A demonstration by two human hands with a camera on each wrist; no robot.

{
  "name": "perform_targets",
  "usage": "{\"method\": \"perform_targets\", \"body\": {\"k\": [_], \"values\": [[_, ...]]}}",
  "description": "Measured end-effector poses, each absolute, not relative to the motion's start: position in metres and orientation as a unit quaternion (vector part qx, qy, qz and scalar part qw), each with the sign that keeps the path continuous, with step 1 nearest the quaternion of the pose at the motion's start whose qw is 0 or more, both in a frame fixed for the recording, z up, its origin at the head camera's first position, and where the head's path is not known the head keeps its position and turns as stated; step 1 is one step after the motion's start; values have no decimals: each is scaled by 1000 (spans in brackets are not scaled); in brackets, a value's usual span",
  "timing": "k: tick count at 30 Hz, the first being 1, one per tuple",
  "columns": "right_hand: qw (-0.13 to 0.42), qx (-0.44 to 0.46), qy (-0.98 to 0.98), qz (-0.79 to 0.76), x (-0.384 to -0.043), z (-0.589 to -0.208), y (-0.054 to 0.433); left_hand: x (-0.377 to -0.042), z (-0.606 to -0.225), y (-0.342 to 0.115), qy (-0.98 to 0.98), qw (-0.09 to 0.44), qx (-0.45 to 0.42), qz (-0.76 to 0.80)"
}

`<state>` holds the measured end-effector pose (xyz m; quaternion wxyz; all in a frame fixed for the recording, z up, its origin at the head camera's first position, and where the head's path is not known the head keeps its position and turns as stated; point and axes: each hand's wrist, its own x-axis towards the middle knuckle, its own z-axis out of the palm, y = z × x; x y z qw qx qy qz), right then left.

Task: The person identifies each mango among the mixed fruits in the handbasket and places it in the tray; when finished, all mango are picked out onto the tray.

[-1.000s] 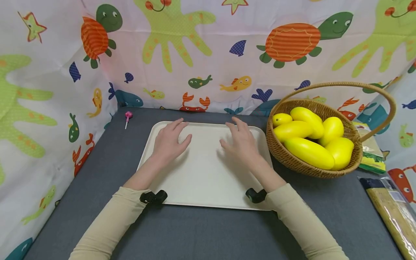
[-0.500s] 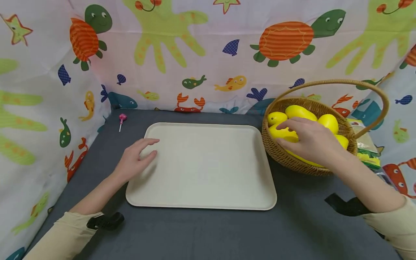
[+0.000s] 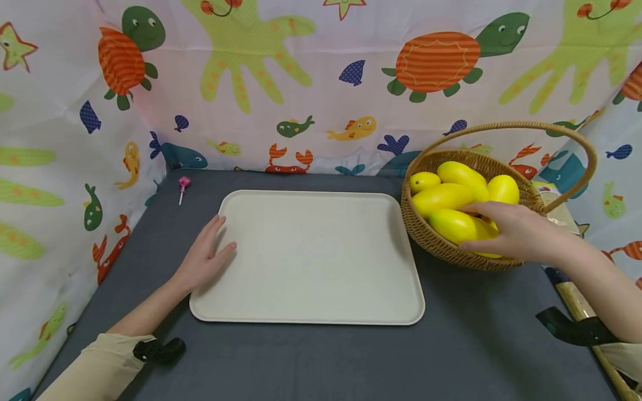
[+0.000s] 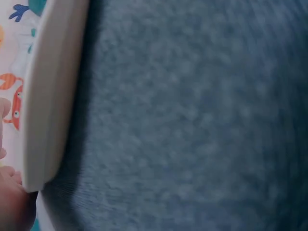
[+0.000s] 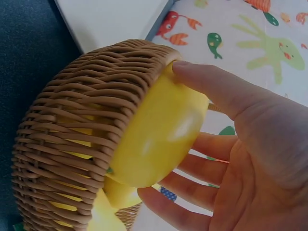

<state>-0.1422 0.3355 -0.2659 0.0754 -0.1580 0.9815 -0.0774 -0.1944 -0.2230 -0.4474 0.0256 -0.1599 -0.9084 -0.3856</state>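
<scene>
Near the front of the wicker basket (image 3: 441, 248), my right hand (image 3: 521, 231) grips a yellow mango (image 3: 457, 225), smooth and shiny, still among the others. In the right wrist view the thumb lies on one side of this mango (image 5: 161, 130) and the fingers pass behind the other; the fingertips are partly hidden. My left hand (image 3: 203, 259) lies over the left edge of the cream tray (image 3: 311, 256), fingers straight. The left wrist view shows the tray's side (image 4: 50, 101) with part of the hand (image 4: 14, 202) at its corner.
Other yellow mangoes (image 3: 443, 199) fill the basket beneath its tall arched handle (image 3: 511, 125). A pink lollipop (image 3: 184, 182) lies at the back left. Right of the basket are a packet (image 3: 559, 209) and a long pack (image 3: 577, 301), partly covered by the arm. Printed cloth (image 3: 301, 72) walls the back.
My right hand has gone from over the tray to the basket and taken hold of a mango. My left hand has moved left and come down onto the tray's edge.
</scene>
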Motion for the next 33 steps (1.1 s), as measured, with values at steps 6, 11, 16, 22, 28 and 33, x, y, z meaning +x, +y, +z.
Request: {"method": "perform_targets", "body": {"k": [6,11,16,22,28,33], "values": [[65,-166,981,-82,-142,-270,335,-192,-453,-229,-908,21,-158,-389],[55,-160,982,-82,-139,-266,334,-192,-459,-231,-904,17,-154,-399],[40,-142,985,-89,-137,-256,333,-190,-460,-227,-900,23,-146,-410],[38,-111,983,-144,-137,-244,318,-185,-458,-225,-898,25,-132,-419],[111,-97,944,-295,-142,-244,289,-181,-458,-225,-901,25,-128,-413],[186,-98,870,-446,-150,-260,259,-180,-460,-223,-905,33,-139,-402]]}}
